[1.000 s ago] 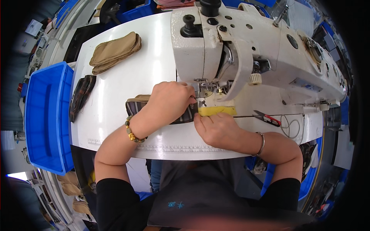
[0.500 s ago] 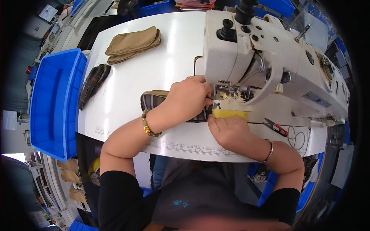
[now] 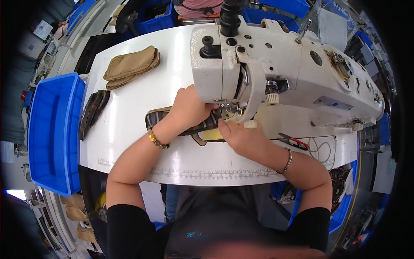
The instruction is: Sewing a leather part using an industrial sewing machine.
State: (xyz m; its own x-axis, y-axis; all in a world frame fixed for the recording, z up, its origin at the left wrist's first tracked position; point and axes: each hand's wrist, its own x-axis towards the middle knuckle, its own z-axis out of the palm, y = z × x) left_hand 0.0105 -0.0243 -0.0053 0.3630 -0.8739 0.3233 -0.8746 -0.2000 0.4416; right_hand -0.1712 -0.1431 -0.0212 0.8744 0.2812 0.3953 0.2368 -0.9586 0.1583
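A sewing machine stands over the white table. By its needle lies a dark striped shoe upper with a tan edge along its far side. My left hand lies across the upper, fingers bent and closed on it, hiding its middle. At the upper's right end, beside the presser foot, my right hand pinches its edge; the fingertips are partly hidden. Just left of the right hand a yellow piece lies flat on the table. A curved tan strip sticks out below the upper.
Tan sole-shaped pieces are stacked at the far left of the table. Dark striped uppers lie at its left edge, beside a blue bin. Thread snips with red handles and a looped cord are to the right.
The view has shifted, moving the machine leftward in the picture. Both hands stay on the upper by the needle. The tan strip now shows below the upper, and the right hand covers more of the yellow piece.
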